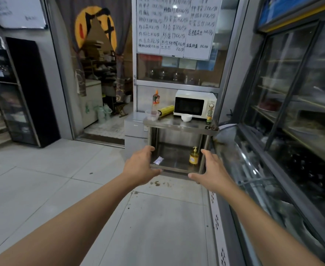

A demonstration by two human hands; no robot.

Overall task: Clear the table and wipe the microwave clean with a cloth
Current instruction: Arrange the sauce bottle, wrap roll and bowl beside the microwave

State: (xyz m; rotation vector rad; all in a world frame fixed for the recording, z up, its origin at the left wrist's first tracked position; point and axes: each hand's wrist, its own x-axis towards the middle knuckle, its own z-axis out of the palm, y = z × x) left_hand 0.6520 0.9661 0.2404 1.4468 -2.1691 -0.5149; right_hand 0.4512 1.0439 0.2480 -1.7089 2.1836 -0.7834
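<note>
Well beyond both hands' empty, relaxed fingers (205, 152) stands the microwave (194, 105).

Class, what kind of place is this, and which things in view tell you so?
Probably a small eatery: a handwritten menu board with prices, a glass food display case, and a steel table holding a microwave.

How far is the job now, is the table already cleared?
Nothing looks done. The steel table holds the white bowl, plastic cup, yellow roll and two bottles. Left hand and right hand are empty and have not reached it. Left: clearing and wiping the microwave; no cloth clearly visible.
</note>
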